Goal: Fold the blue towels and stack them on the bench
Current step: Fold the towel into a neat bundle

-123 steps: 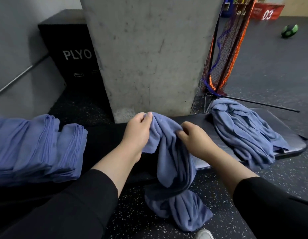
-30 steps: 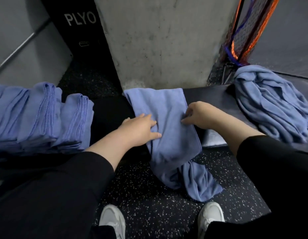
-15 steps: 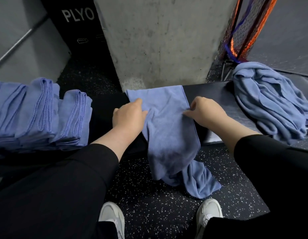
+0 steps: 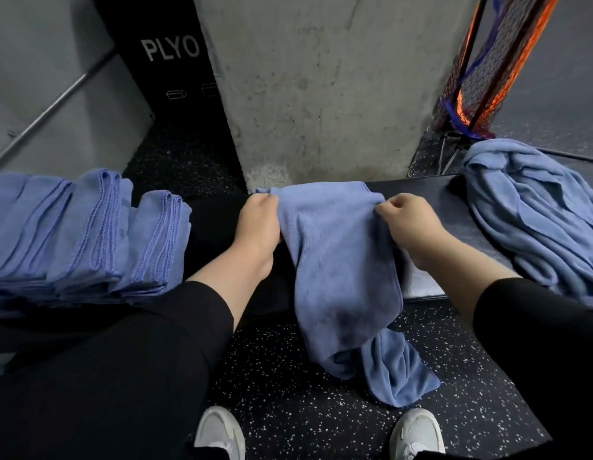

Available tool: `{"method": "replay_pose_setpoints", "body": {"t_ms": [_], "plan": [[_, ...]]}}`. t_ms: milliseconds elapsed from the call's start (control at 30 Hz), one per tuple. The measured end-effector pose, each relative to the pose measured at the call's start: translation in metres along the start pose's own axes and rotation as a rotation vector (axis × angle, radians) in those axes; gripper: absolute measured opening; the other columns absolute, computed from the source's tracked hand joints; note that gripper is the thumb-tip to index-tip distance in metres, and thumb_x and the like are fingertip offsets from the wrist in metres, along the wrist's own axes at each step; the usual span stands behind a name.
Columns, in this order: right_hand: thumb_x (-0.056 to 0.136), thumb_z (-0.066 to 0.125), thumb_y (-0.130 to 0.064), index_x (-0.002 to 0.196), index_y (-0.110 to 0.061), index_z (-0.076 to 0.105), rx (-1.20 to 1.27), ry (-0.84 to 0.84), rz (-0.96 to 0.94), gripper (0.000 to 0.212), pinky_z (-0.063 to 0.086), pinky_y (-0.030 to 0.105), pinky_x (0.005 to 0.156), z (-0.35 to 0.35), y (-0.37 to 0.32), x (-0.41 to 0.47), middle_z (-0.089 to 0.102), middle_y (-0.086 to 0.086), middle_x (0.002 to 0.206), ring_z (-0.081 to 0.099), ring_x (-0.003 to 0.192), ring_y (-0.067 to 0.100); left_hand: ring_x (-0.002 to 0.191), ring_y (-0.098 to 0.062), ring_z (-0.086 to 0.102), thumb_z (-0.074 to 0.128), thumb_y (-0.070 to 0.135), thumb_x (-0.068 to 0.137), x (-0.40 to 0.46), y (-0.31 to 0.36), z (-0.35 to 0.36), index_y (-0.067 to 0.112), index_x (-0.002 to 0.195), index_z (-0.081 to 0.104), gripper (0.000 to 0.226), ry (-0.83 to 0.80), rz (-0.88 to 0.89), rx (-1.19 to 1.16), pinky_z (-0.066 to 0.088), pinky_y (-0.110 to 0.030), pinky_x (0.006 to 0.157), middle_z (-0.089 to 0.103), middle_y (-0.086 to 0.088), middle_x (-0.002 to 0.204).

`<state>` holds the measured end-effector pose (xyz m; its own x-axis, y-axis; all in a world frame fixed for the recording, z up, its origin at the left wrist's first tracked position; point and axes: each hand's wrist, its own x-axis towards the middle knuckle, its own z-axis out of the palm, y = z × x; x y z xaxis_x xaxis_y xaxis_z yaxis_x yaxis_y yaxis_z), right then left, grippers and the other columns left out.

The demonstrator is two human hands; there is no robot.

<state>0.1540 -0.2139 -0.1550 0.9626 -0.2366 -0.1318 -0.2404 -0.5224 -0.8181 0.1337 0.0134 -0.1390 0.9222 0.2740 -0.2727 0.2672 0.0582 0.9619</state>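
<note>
Towel (image 4: 338, 260) at frame centre, draped over counter (image 4: 431, 197) near edge, long axis toward viewer, tail on floor. Left hand (image 4: 258, 224) pinches its far left corner, right hand (image 4: 404, 224) far right corner. Folded stack (image 4: 89, 227) left.

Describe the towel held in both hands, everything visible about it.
The towel is blue, soft, finely ribbed cloth with a stitched hem and a darker patch low down. The left hand and right hand each pinch a far corner. Its top lies across the black bench; the rest hangs over the near edge, and its crumpled lower end reaches the speckled floor between two white shoes.
</note>
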Motion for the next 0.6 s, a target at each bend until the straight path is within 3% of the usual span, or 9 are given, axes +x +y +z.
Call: {"method": "replay_pose_setpoints", "body": {"t_ms": [67,133,233,367,433,500,600], "plan": [[0.093,0.057,-0.023,0.084,-0.01,0.062,0.217,-0.027,0.077,0.017,0.029,0.03,0.058,0.0,-0.002,0.002,0.045,0.006,0.072,0.036,0.068,0.019,0.096,-0.027,0.072,0.04,0.024,0.107,0.0,0.006,-0.002,0.009,0.113,0.063,0.028,-0.074,-0.155,-0.273,0.058,-0.042,0.083,0.074,-0.011,0.106],[0.097,0.059,-0.024,0.088,-0.013,0.064,0.316,-0.06,0.096,0.015,0.032,0.031,0.066,0.002,-0.004,0.003,0.049,0.006,0.079,0.04,0.074,0.018,0.106,-0.03,0.072,0.039,0.024,0.108,0.004,0.006,-0.007,0.005,0.125,0.062,0.035,-0.148,-0.23,-0.398,0.059,-0.043,0.088,0.074,-0.015,0.116],[0.098,0.058,-0.026,0.084,-0.016,0.062,0.302,-0.059,0.064,0.018,0.034,0.032,0.069,0.004,-0.006,0.005,0.052,0.006,0.078,0.042,0.074,0.018,0.116,-0.033,0.067,0.037,0.027,0.109,0.005,0.005,-0.01,0.002,0.136,0.057,0.042,-0.237,-0.279,-0.514,0.051,-0.048,0.103,0.068,-0.019,0.127],[0.097,0.059,-0.031,0.087,-0.011,0.065,0.275,-0.065,0.047,0.023,0.041,0.033,0.068,0.005,-0.007,0.003,0.061,0.001,0.077,0.049,0.071,0.017,0.121,-0.03,0.065,0.04,0.032,0.108,-0.001,0.007,-0.005,0.002,0.14,0.055,0.046,-0.273,-0.316,-0.592,0.05,-0.045,0.105,0.067,-0.018,0.13],[0.097,0.06,-0.032,0.091,-0.011,0.066,0.293,-0.095,0.046,0.023,0.043,0.034,0.068,0.005,-0.009,0.001,0.062,0.001,0.078,0.051,0.071,0.017,0.118,-0.026,0.067,0.044,0.033,0.107,-0.004,0.009,-0.001,0.004,0.13,0.062,0.041,-0.303,-0.363,-0.632,0.054,-0.04,0.099,0.066,-0.015,0.132],[0.097,0.06,-0.033,0.088,-0.015,0.065,0.312,-0.115,0.047,0.02,0.043,0.035,0.067,0.005,-0.011,-0.001,0.062,0.001,0.076,0.052,0.071,0.018,0.099,-0.021,0.072,0.046,0.025,0.107,-0.005,0.009,0.002,0.012,0.099,0.073,0.031,-0.353,-0.405,-0.646,0.058,-0.035,0.088,0.073,-0.007,0.113],[0.097,0.06,-0.032,0.088,-0.014,0.065,0.312,-0.108,0.048,0.021,0.042,0.035,0.068,0.004,-0.011,-0.002,0.062,0.002,0.077,0.051,0.071,0.018,0.085,-0.02,0.075,0.042,0.013,0.106,-0.006,0.009,0.002,0.01,0.071,0.077,0.049,-0.363,-0.413,-0.61,0.053,-0.033,0.091,0.076,-0.008,0.093]]}}
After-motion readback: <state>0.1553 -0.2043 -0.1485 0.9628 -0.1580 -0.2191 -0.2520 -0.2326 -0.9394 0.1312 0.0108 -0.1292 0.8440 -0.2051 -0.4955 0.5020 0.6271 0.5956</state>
